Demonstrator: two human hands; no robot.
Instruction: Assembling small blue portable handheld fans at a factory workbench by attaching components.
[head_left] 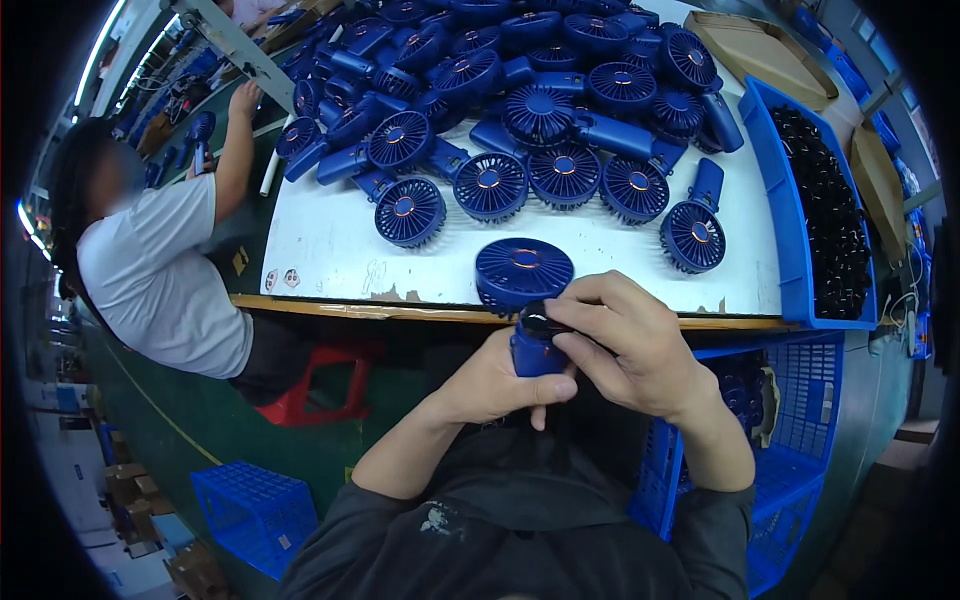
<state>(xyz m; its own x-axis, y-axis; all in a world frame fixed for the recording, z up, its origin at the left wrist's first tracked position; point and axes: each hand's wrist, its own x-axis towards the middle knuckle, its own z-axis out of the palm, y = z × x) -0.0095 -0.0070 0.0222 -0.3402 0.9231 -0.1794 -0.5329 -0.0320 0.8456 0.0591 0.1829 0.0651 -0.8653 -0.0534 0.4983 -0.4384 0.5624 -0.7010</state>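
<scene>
Just off the table's front edge, my left hand (pixel 490 378) is wrapped round the handle of a dark blue handheld fan (pixel 525 268), its round head pointing away from me. My right hand (pixel 638 345) has thumb and fingers closed on a small glossy black piece (pixel 541 320) at the handle's upper part. Whether that piece sits in the handle or only touches it I cannot tell. Closest on the table are loose fans of the same kind, one fan (pixel 410 212) to the left and another fan (pixel 692 237) to the right.
A big heap of blue fans (pixel 540 112) covers the back of the white table (pixel 330 235). At the right stands a blue tray (pixel 797 270) of small black parts. Blue crates (pixel 805 400) are below it. A co-worker (pixel 165 250) sits at left by a red stool (pixel 325 390).
</scene>
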